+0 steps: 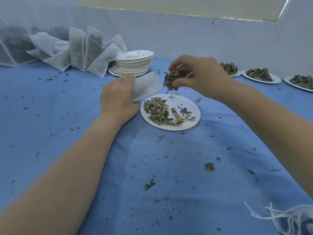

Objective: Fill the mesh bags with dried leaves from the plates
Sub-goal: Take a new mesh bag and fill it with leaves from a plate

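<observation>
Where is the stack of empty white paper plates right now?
In the head view the stack of empty white paper plates sits on the blue cloth, left of centre at the back, touching the filled white mesh bags on its left.

A plate (189, 114) of leaves (157, 111) is set mid-cloth. Behind it to the left a plate stack (133, 63) is placed, filled bags (81, 48) leaning further left; loaded plates (260, 76) are lined up behind-right.

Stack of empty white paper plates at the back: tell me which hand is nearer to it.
Left. The left hand, gripping a white mesh bag, sits just in front of the stack; the right hand, pinching dried leaves, is farther to its right.
</observation>
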